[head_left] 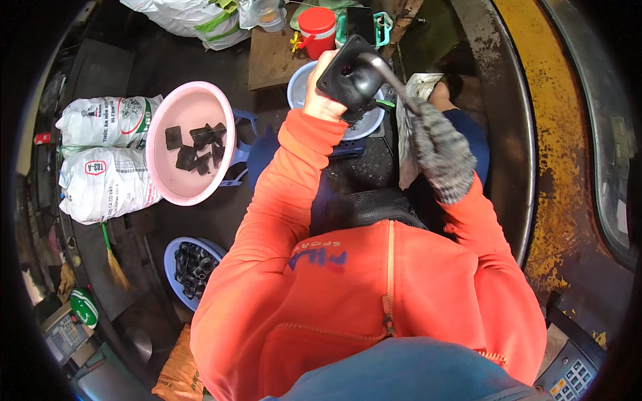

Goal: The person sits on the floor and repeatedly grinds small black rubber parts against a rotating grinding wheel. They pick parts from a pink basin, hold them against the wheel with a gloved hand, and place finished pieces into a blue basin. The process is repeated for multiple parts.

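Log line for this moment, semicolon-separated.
left hand: holds black flared part; right hand: gloved, holds curved tool at part; pink basin: black pieces inside

Fingers, tool ends and edges out of sight
The left hand [319, 93] has fingers hidden behind the black square-flanged part [361, 87]; the curved metal tool [391, 75] ends indistinctly there, its grip lost inside the gloved right hand [443, 155]. The lavender-blue basin [376, 125] beneath is partly covered; the white sack [184, 21] and keypad [572, 378] are cut off.

Bright light fills the orange zip-fronted jacket [348, 281] and glints on the black square-flanged piece [363, 83]. Fisheye distortion bends edges toward a black rim.
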Motion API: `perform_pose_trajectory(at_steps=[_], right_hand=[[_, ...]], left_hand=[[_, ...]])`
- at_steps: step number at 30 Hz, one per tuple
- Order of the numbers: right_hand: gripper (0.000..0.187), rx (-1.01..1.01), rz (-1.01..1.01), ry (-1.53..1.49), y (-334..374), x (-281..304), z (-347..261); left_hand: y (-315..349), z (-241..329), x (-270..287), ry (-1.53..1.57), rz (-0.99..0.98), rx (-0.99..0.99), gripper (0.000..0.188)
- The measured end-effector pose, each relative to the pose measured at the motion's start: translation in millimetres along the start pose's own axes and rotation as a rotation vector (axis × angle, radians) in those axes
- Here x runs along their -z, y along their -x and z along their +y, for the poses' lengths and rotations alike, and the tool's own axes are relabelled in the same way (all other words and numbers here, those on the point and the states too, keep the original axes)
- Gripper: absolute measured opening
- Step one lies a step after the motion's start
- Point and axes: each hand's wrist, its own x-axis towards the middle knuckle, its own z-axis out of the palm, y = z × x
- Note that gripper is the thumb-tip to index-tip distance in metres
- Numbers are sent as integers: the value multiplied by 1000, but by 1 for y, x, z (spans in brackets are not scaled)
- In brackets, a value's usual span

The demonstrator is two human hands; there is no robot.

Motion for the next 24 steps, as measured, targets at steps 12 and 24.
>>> perform_pose_trajectory(at_steps=[12, 24], right_hand=[[28, 33, 54, 15, -3, 18, -8], [28, -51, 166, -161, 7, 15, -2]], left_hand=[[-6, -5, 17, 158, -41, 13, 26], [-8, -9, 23, -134, -108, -81, 20]])
